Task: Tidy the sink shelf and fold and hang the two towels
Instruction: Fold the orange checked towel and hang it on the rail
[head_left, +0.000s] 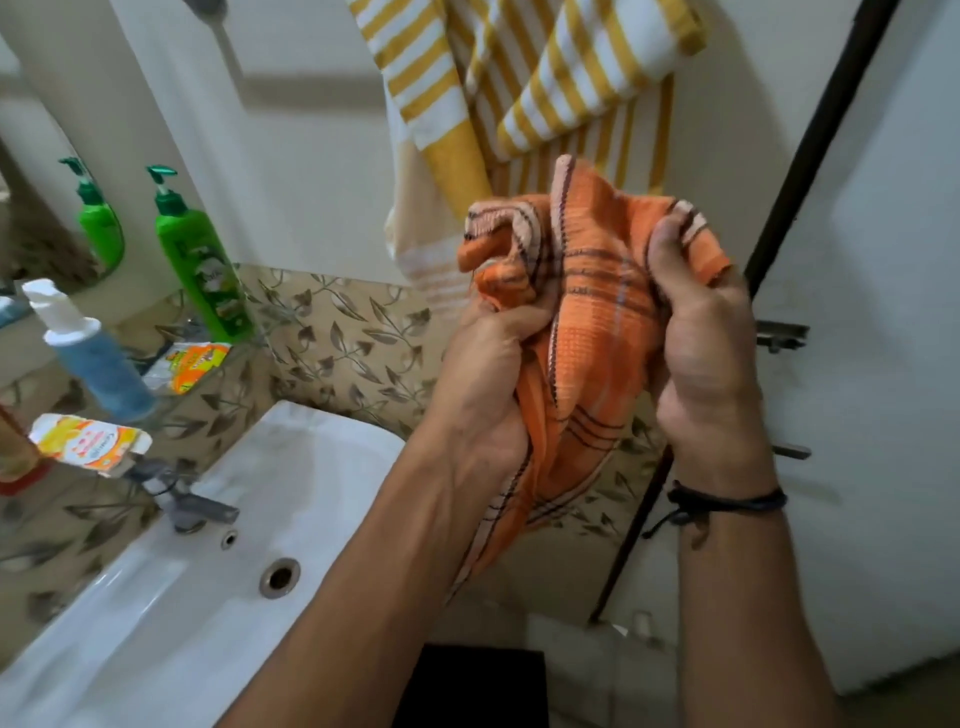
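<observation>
Bunching orange towel (587, 312) between left hand (483, 374), right hand (706, 353), both grips low

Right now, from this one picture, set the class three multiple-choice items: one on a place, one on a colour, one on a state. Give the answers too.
1. Where is the yellow-striped towel?
A. In the basin
B. Lying on the floor
C. Hanging against the wall

2. What colour is the checked towel?
A. Orange
B. Blue
C. Green

3. What state is the checked towel in?
A. Folded flat
B. Bunched up, gripped by the left hand and the right hand
C. Draped over the tap

Answers:
1 C: it hangs high up against the wall.
2 A: its weave is orange with dark lines.
3 B: the fingers of both hands curl round crumpled cloth.
</observation>
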